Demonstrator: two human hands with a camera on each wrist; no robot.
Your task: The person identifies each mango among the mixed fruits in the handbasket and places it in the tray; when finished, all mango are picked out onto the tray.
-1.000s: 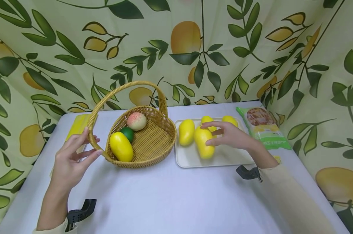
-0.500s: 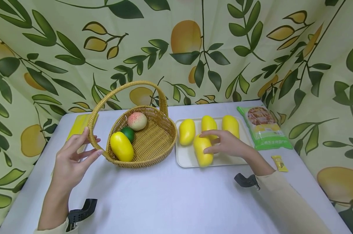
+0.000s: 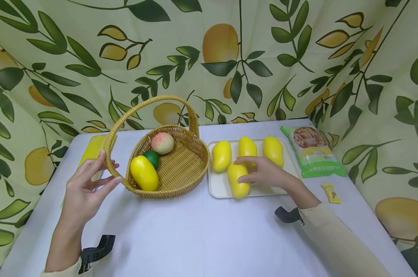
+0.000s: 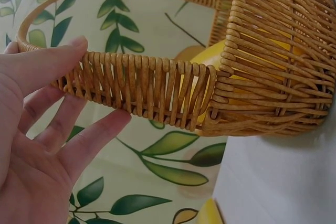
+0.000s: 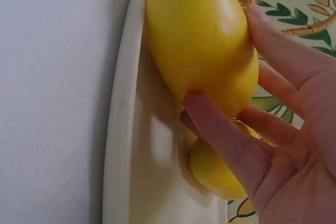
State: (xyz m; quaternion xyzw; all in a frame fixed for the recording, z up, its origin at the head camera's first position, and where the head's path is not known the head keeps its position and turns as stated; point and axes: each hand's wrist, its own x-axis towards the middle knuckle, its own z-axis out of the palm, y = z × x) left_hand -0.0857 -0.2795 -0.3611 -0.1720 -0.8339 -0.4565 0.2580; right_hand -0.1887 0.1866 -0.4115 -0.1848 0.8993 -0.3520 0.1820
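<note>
My left hand (image 3: 80,192) pinches the side of the handle (image 4: 131,80) of a wicker basket (image 3: 186,187). A peach (image 3: 162,143), a small dark green fruit (image 3: 151,158) and a yellow mango (image 3: 144,174) lie along the basket's left side. Over the front of a white tray (image 3: 220,187), the fingers and thumb of my right hand (image 3: 267,174) grip another mango (image 5: 202,35). Seen from the right wrist, this mango is close to the tray's rim. Three more mangoes sit behind it on the tray: a left one (image 3: 221,156), a middle one (image 3: 247,146) and a right one (image 3: 273,151).
Right of the tray is a green food bag (image 3: 312,152), with a small yellow packet (image 3: 331,193) nearer the front. A flat yellow item (image 3: 96,144) lies behind my left hand. A leaf-print curtain (image 3: 181,38) hangs close behind the table.
My right hand has drawn the gripped mango a little toward the front and left over the tray, uncovering the mangoes behind and the yellow packet. My left hand stays on the handle.
</note>
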